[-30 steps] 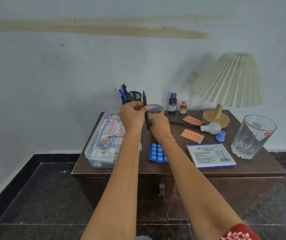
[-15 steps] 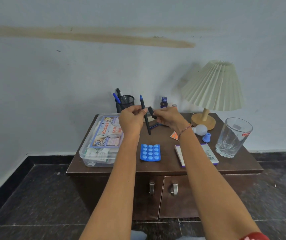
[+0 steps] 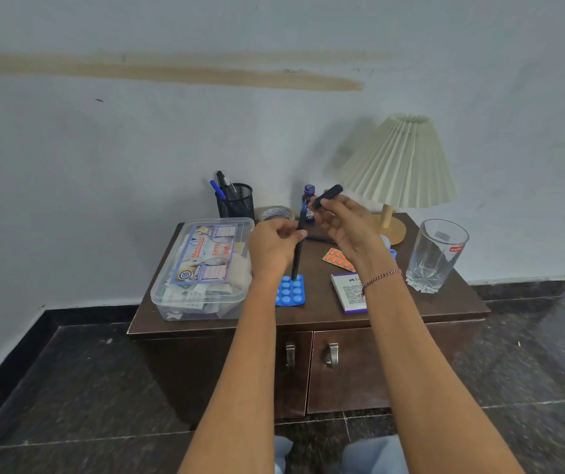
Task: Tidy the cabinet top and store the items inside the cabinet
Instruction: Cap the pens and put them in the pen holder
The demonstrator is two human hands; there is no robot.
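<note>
Plainly, the label [image 3: 206, 256] on the plastic box [image 3: 202, 308] reads "FIRST".

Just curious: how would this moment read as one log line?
left hand: holds pen | right hand: holds pen cap | cabinet doors: closed

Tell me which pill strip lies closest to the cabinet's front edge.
The blue pill strip, just in front of the left hand; the orange pill strip lies farther back and to the right, beside the right hand.
</note>
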